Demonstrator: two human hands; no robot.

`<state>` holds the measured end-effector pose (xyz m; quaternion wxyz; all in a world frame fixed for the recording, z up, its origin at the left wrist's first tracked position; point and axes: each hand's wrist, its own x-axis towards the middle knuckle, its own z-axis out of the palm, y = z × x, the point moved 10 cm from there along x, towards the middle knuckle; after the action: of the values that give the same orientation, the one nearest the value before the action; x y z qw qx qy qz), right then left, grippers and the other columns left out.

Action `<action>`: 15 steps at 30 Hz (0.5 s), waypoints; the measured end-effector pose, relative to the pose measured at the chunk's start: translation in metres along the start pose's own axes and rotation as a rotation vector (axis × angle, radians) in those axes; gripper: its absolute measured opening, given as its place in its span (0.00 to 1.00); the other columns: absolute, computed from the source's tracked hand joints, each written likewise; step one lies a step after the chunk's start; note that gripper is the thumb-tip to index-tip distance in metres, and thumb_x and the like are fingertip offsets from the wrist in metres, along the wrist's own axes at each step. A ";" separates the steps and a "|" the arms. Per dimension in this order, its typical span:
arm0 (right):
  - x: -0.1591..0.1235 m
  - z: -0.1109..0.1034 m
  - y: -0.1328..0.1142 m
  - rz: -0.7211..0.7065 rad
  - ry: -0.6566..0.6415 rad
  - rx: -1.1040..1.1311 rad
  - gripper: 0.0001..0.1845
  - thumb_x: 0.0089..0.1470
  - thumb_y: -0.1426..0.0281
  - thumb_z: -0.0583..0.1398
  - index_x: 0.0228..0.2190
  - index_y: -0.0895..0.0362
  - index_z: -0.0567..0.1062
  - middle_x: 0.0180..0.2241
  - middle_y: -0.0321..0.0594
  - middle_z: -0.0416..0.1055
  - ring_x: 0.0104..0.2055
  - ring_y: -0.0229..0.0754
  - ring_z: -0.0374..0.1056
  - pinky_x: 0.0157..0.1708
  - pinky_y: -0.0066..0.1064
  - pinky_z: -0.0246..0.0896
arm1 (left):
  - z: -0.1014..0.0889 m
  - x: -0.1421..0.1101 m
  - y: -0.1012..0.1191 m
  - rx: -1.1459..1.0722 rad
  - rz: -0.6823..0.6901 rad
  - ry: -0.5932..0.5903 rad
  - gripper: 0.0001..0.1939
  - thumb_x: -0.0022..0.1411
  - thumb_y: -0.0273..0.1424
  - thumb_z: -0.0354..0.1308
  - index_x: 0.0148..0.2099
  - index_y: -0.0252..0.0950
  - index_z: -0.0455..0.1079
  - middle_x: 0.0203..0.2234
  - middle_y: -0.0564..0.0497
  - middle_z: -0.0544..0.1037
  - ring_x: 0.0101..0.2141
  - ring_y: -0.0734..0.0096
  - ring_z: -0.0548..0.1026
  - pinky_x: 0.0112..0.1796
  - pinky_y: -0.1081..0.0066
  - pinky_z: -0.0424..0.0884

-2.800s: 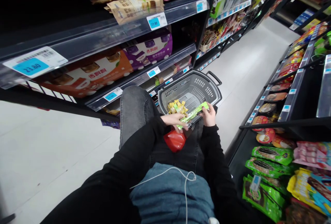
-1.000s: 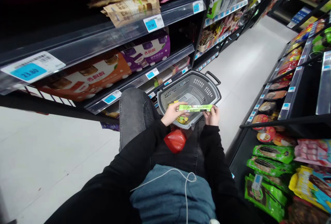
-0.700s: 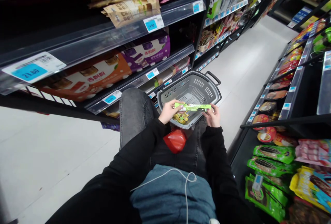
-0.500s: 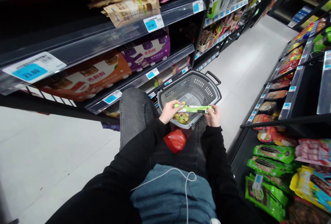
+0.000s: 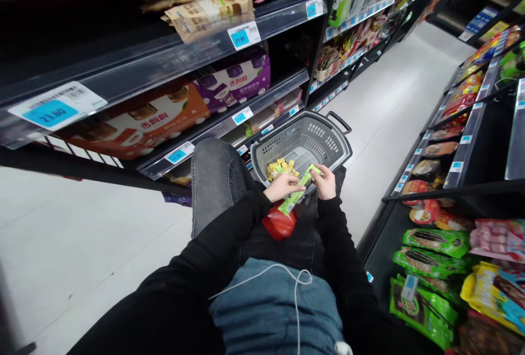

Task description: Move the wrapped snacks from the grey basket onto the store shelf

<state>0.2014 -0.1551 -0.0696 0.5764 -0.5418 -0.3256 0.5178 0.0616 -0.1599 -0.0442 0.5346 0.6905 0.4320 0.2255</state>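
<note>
Just over the near rim of a grey plastic basket (image 5: 305, 125), my right hand (image 5: 325, 182) pinches the upper end of a long, narrow green packet (image 5: 292, 200). The packet slants down toward my lap. At its middle, the closed fingers of my left hand (image 5: 283, 186) press against it from the left side. Several small yellow-wrapped pieces (image 5: 281, 168) lie in the basket's left part. A shiny red object (image 5: 279, 223) sits between my legs under the packet's lower end; its kind I cannot make out.
Shelves with boxed drink cups (image 5: 235, 79) and snack bags (image 5: 213, 10) rise on the left. Along the right stands a low shelf with green bags (image 5: 435, 243) and cup packs (image 5: 424, 211). A pale floor aisle (image 5: 381, 109) runs ahead. A white cord (image 5: 297, 295) hangs over my front.
The green packet has swung from level across the basket to a steep slant toward my lap. My right hand has moved left and my left hand slightly right, closer together.
</note>
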 end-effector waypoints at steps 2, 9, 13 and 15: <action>-0.002 0.014 -0.002 -0.002 -0.079 0.010 0.16 0.34 0.66 0.66 0.30 0.60 0.74 0.24 0.34 0.71 0.28 0.36 0.67 0.28 0.27 0.65 | 0.004 0.000 -0.002 -0.111 -0.034 0.013 0.25 0.46 0.46 0.61 0.17 0.32 0.57 0.11 0.60 0.56 0.16 0.82 0.57 0.20 0.78 0.53; -0.003 -0.006 -0.020 -0.089 0.081 -0.039 0.17 0.32 0.67 0.67 0.29 0.60 0.74 0.22 0.35 0.71 0.28 0.38 0.69 0.30 0.29 0.66 | 0.027 -0.003 -0.009 -0.398 -0.140 -0.174 0.19 0.40 0.39 0.67 0.28 0.29 0.67 0.16 0.57 0.67 0.19 0.79 0.65 0.22 0.78 0.61; 0.003 -0.046 -0.020 -0.132 0.299 0.033 0.19 0.33 0.66 0.66 0.30 0.61 0.73 0.25 0.35 0.72 0.27 0.35 0.68 0.29 0.27 0.64 | 0.048 -0.010 -0.012 -0.438 -0.179 -0.388 0.18 0.39 0.32 0.68 0.33 0.29 0.69 0.22 0.53 0.74 0.25 0.75 0.71 0.29 0.76 0.66; 0.005 -0.057 -0.016 -0.107 0.329 0.067 0.20 0.33 0.65 0.66 0.32 0.61 0.73 0.25 0.36 0.72 0.26 0.35 0.67 0.25 0.26 0.63 | 0.054 -0.012 -0.011 -0.468 -0.176 -0.452 0.17 0.41 0.30 0.68 0.34 0.29 0.69 0.26 0.51 0.76 0.28 0.73 0.74 0.33 0.75 0.67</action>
<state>0.2604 -0.1645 -0.0672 0.6664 -0.5817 -0.2379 0.4011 0.0927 -0.1987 -0.0701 0.7784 0.5416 0.2967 0.1127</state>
